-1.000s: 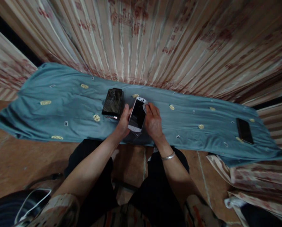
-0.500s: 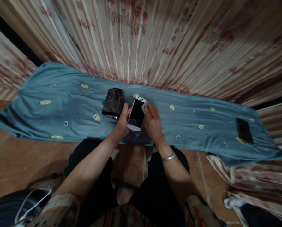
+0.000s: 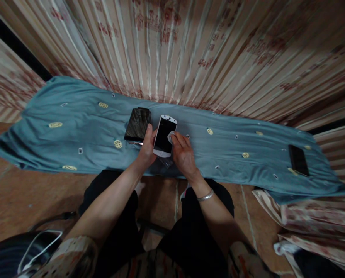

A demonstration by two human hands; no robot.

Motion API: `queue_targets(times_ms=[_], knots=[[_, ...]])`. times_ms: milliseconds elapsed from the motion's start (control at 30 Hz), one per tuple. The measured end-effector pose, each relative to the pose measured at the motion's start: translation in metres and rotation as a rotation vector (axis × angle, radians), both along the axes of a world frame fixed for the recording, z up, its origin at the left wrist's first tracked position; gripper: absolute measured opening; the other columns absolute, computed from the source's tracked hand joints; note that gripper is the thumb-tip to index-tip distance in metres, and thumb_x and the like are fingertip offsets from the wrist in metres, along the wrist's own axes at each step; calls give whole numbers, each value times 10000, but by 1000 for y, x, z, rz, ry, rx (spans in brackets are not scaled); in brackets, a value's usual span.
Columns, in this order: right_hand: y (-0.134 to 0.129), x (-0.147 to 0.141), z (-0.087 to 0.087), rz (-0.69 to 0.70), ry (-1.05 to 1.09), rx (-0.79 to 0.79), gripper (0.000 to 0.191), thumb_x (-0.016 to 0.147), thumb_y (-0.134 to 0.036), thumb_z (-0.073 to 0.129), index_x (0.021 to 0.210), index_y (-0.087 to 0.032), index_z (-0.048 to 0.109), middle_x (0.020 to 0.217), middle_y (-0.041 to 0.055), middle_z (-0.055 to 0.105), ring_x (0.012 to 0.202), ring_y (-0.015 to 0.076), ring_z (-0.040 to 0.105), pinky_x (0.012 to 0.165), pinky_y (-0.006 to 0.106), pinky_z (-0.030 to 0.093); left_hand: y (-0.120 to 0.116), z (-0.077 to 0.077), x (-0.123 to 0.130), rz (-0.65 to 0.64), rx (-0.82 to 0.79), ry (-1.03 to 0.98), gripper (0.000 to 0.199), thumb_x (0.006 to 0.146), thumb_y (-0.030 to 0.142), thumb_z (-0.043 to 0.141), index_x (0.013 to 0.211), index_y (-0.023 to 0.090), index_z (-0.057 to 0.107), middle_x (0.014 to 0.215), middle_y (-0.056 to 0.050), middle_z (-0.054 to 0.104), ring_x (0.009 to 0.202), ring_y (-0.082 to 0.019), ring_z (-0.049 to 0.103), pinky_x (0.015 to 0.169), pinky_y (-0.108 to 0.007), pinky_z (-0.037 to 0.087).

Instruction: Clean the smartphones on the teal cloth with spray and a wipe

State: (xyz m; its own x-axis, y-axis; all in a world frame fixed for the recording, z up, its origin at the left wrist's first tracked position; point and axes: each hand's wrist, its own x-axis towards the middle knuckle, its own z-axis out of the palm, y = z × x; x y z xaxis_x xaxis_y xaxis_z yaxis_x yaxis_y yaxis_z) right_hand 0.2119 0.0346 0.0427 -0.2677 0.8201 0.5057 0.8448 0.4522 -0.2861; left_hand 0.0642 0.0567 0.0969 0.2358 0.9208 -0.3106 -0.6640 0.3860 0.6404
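Observation:
A white smartphone with a dark screen is gripped along its left edge by my left hand, thumb on the near side. My right hand pinches a small whitish wipe, pressed against the right part of the screen. Left of the phone lies a stack of dark phones, its top one glossy and streaked. Below the held phone, a clear plastic piece partly shows on the cloth; the rest of it is hidden.
A teal cloth with pineapple prints covers the long surface before me. Another dark phone lies at its far right. Behind hangs a patterned curtain. At lower left, a white cable rests on a dark round seat.
My right hand has moved the wipe from the screen's upper right corner down to its right middle. The phone has shifted slightly left and up with my left hand.

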Motion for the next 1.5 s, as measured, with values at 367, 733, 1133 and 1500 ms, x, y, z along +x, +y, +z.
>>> queue_targets(times_ms=[367,733,1133,1500], knots=[[9,8,-6,-27,30,-5,555,1025,-57,351,1546,-86,538,1496,229,652,1405,303,611,1225,590,473,-1,0,3,-18,-2,-25,716,1063,692,337,1379,183,728,1085,-106,836,1026,-318,796,932,-424,615],[9,8,-5,-22,5,-13,528,1030,-57,379,1520,-84,574,1471,231,666,1368,298,636,1213,553,493,-2,-1,2,-8,-6,-25,683,1072,668,337,1389,200,720,1089,-102,835,1050,-317,791,930,-415,614],[5,6,-5,-19,1,20,505,1038,-64,373,1483,-85,611,1418,217,703,1319,292,663,1181,537,526,-1,3,3,-3,-7,-18,690,1108,589,232,1400,176,701,1031,-102,837,1041,-299,797,933,-409,620],[-13,-10,-7,72,-22,46,418,1064,-91,440,1413,-95,670,1324,213,746,1181,274,722,1104,473,596,5,9,-7,137,-18,54,673,1110,545,231,1327,165,742,1023,-128,835,989,-309,797,873,-407,635]])
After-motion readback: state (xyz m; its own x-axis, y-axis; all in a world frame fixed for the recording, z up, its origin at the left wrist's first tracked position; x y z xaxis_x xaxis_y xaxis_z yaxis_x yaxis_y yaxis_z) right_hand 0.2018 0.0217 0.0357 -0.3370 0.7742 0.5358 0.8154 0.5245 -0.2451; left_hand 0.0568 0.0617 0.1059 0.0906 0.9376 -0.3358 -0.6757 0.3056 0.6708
